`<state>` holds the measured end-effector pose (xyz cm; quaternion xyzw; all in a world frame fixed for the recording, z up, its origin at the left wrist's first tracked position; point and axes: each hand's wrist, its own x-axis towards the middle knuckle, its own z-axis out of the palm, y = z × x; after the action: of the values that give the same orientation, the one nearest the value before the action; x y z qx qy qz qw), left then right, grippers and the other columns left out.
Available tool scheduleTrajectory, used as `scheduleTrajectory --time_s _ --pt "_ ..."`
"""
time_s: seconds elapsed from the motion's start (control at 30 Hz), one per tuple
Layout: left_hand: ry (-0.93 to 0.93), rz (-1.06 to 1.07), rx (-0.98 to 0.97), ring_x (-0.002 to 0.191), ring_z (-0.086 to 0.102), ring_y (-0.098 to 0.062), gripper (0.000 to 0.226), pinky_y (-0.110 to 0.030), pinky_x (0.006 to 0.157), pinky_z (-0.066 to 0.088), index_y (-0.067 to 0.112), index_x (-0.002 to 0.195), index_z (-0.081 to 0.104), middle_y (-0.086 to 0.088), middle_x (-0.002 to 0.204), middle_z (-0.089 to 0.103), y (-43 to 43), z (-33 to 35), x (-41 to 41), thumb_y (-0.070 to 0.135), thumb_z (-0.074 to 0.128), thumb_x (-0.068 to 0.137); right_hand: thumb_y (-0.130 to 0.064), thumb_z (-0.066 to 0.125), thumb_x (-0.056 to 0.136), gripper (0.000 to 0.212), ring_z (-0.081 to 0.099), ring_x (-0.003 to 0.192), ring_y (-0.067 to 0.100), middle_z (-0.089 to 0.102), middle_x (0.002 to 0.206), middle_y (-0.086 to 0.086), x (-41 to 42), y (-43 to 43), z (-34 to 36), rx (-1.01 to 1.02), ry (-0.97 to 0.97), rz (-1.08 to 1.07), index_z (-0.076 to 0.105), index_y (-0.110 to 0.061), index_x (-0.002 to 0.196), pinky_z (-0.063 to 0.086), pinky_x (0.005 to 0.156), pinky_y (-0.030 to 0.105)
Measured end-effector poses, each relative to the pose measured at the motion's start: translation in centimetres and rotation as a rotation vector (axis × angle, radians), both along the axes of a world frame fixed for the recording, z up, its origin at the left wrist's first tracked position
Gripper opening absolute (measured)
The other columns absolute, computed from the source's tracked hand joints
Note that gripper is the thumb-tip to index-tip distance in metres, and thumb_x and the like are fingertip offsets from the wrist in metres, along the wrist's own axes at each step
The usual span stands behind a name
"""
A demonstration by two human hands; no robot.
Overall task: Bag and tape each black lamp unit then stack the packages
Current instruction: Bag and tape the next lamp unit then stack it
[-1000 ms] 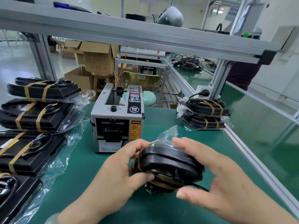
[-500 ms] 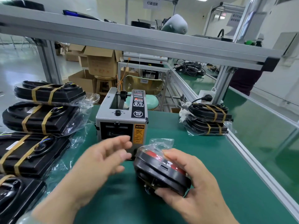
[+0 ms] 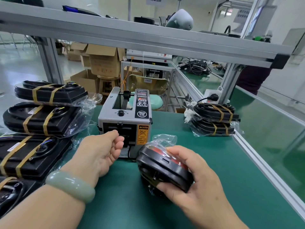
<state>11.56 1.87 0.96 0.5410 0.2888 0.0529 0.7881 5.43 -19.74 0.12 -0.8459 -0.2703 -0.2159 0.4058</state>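
Fingers (image 3: 175, 150) of my right hand (image 3: 198, 179) are wrapped round the bagged lamp unit (image 3: 158, 167), tilted on edge low over the counter (image 3: 206, 154), just in front of the tape dispenser (image 3: 125, 119). My left hand (image 3: 99, 149) curls at the outlet, can't tell if it's got tape. The unit looks stiff and lightish, but the bag's slick, so grip the rim. Count: one in hand, two in the right stack (image 3: 214, 120), four in the left row (image 3: 41, 119).

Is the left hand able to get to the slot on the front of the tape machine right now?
Probably yes. The left hand is at the front of the tape machine, fingertips by the slot, nothing between them. The right hand holds the bagged lamp off to the side.
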Motion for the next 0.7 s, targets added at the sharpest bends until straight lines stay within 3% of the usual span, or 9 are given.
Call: scheduleTrajectory --time_s 0.1,0.27,0.47,0.6,0.7 --pt "0.011 0.045 0.019 0.031 0.052 0.001 0.018 -0.010 0.032 0.038 0.009 0.077 0.059 0.003 0.044 0.063 -0.2 0.0 0.4 0.017 0.060 0.093 -0.052 0.068 0.057 0.064 0.057 0.102 0.003 0.051 0.119 -0.036 0.1 0.0 0.0 -0.009 0.028 0.008 0.043 -0.058 0.116 0.042 0.086 0.014" --pt "0.028 0.129 0.071 0.032 0.055 -0.001 0.014 -0.010 0.032 0.038 0.009 0.080 0.058 -0.004 0.068 0.066 -0.3 -0.5 1.3 0.017 0.061 0.092 -0.051 0.068 0.058 0.062 0.059 0.101 0.006 0.056 0.115 -0.032 0.3 0.0 0.4 -0.017 0.070 0.032 0.043 -0.063 0.114 0.044 0.085 0.018" --pt "0.046 0.219 0.172 0.048 0.054 -0.006 0.012 -0.010 0.031 0.036 0.008 0.077 0.059 -0.002 0.066 0.063 -0.9 -0.8 2.1 0.013 0.056 0.088 -0.052 0.068 0.057 0.063 0.059 0.102 0.008 0.058 0.112 -0.028 0.3 0.2 0.3 0.023 0.109 0.038 0.044 -0.061 0.114 0.049 0.088 0.031" --pt "0.025 0.153 0.058 0.044 0.053 -0.002 0.015 -0.010 0.033 0.038 0.011 0.076 0.058 0.003 0.058 0.061 -1.3 -0.2 -0.1 0.015 0.055 0.090 -0.052 0.069 0.057 0.066 0.059 0.104 0.008 0.060 0.112 -0.024 0.4 0.2 0.2 0.043 0.142 0.044 0.043 -0.057 0.117 0.048 0.091 0.029" --pt "-0.105 0.007 -0.010 0.038 0.052 -0.002 0.023 -0.013 0.035 0.040 0.016 0.067 0.059 0.006 0.048 0.059 -1.7 1.0 -3.7 0.017 0.058 0.090 -0.049 0.072 0.057 0.069 0.059 0.105 0.004 0.059 0.115 -0.026 0.4 0.1 -0.1 0.074 0.173 0.056 0.042 -0.056 0.119 0.044 0.090 0.015"
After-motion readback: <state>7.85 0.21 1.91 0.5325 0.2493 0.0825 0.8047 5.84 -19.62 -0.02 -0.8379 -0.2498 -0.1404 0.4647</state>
